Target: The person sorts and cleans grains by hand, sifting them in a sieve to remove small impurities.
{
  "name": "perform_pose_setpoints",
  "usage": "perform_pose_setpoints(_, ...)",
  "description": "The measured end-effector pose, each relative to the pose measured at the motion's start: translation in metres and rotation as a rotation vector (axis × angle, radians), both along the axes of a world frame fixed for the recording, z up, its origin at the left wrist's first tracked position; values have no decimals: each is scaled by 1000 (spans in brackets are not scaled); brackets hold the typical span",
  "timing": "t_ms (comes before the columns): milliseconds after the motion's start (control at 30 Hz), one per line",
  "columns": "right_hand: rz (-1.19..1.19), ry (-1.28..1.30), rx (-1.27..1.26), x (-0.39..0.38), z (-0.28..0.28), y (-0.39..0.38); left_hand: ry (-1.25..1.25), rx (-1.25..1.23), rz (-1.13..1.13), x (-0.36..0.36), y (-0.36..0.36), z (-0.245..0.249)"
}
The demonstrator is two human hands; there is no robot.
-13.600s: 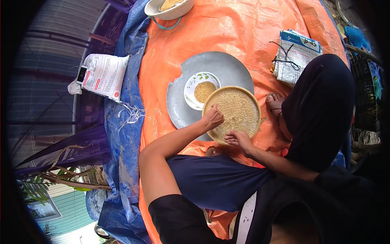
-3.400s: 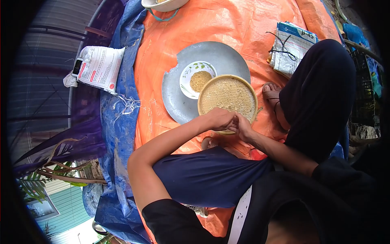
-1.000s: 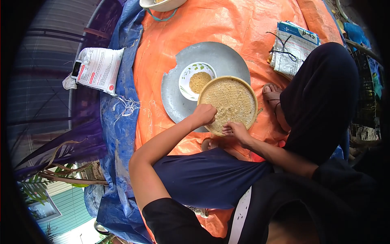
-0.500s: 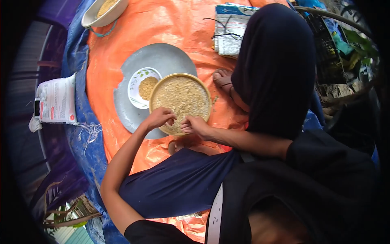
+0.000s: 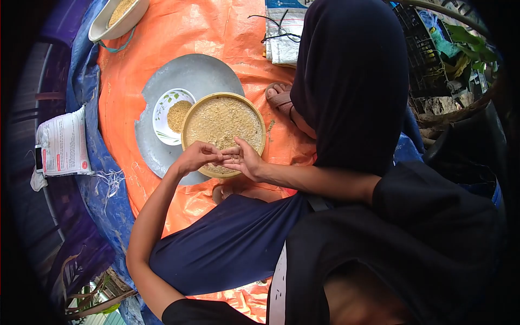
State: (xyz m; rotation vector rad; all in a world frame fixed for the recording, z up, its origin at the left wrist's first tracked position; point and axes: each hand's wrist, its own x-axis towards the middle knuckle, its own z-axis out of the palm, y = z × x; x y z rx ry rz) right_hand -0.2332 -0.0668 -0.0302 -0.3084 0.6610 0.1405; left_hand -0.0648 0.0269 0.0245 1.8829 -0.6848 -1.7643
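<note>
A round tray with a tan rim holds a layer of pale grain and overlaps a grey metal disc. Beside it on the disc is a white bowl with green leaf patterns, with yellowish grain in it. Over the tray's near edge, my left hand has its fingers pinched together at the fingertips of my other hand; what they hold is too small to name. My right hand is open, palm turned up, fingers stretched toward the left.
An orange tarp lies under everything, with a blue tarp along the left. A white basin of grain is at the top left, a printed bag at the left. Folded sacks lie near my sandalled foot.
My right hand has opened from a closed shape and turned its palm up. My left hand has come to its fingertips. The whole view has shifted slightly, moving things leftward.
</note>
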Motion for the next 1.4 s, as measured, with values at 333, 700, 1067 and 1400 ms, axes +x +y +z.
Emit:
perform_pose_setpoints(333,2,-21,12,0,-1,2,-164,-67,5,3,5,-12)
perform_pose_setpoints(700,148,-5,-190,2,0,4,-590,-69,-39,32,34,-46)
perform_pose_setpoints(1067,124,28,-222,2,-4,7,-551,-49,-41,26,29,-37)
perform_pose_setpoints(1400,-16,22,76,1,2,2,-666,-37,-154,27,28,-35)
